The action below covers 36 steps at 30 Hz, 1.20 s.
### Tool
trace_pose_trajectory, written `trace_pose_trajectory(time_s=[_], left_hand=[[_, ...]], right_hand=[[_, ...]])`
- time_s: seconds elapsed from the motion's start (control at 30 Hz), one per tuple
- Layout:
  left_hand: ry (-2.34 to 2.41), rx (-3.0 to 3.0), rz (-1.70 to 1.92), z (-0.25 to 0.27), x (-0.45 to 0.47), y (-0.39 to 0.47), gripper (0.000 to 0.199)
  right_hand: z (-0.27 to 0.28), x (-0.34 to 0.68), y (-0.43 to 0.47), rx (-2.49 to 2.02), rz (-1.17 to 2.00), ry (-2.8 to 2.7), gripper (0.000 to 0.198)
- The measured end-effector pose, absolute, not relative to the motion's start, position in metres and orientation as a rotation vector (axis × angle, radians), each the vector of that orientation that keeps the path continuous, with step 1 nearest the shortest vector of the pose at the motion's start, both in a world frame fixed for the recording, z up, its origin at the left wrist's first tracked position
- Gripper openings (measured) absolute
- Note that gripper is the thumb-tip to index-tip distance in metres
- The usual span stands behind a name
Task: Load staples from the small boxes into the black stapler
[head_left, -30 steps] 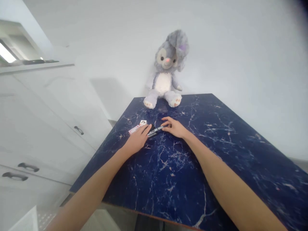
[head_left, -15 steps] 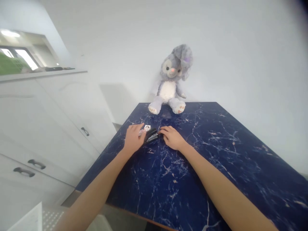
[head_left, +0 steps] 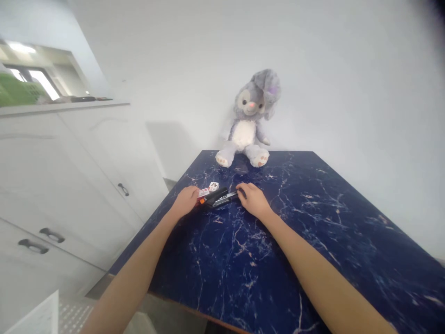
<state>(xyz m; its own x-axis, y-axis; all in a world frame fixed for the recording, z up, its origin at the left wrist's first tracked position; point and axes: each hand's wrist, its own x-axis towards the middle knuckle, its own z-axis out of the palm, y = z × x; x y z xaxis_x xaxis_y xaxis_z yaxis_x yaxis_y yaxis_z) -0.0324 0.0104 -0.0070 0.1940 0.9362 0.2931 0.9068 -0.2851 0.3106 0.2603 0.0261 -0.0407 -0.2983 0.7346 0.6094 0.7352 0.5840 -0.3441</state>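
Observation:
My left hand (head_left: 187, 200) rests on the table with its fingers curled, at the left end of a small cluster of things. Against its fingertips lie a small red and white box (head_left: 203, 192) and the orange end of a black tool (head_left: 218, 195). What these fingers hold, if anything, is hidden. A slim black and silver tool (head_left: 224, 200), perhaps a utility knife, lies alongside in front of the black one. My right hand (head_left: 252, 198) has its fingertips closed on that tool's right end. Just behind the cluster sits a small white box with dark marks (head_left: 213, 186).
A grey plush rabbit (head_left: 245, 123) sits at the back of the blue marbled table (head_left: 313, 241), against the white wall. White cabinets (head_left: 76, 185) with dark handles stand to the left. A white perforated object (head_left: 71, 317) is at the lower left.
My left hand has drawn back to the left, uncovering the red and white box and the orange end. My right hand has shifted slightly right, and the slim tool shows longer.

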Motion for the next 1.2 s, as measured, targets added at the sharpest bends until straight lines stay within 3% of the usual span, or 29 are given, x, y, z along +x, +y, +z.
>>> trace_pose_trajectory(time_s=[0.23,0.47,0.77,1.0,1.2], left_hand=[[1.928,2.277,0.785,-0.014,-0.031,0.013,0.037],[2.024,1.978,1.293,-0.015,-0.047,0.020,0.033],[2.141,2.118,0.949,-0.017,-0.053,0.022,0.028],[1.648,2.611,0.671,0.001,-0.051,0.011,0.030],[1.541,2.566,0.634,0.003,-0.055,0.009,0.031]], right_hand=[[-0.040,0.260,0.025,-1.093,-0.007,-1.882,0.028],[-0.040,0.259,0.025,-1.100,-0.061,-1.893,0.031],[-0.044,0.260,0.027,-1.122,0.007,-1.999,0.033],[-0.042,0.264,0.030,-1.240,0.029,-1.895,0.033],[-0.043,0.262,0.030,-1.207,0.016,-1.939,0.034]])
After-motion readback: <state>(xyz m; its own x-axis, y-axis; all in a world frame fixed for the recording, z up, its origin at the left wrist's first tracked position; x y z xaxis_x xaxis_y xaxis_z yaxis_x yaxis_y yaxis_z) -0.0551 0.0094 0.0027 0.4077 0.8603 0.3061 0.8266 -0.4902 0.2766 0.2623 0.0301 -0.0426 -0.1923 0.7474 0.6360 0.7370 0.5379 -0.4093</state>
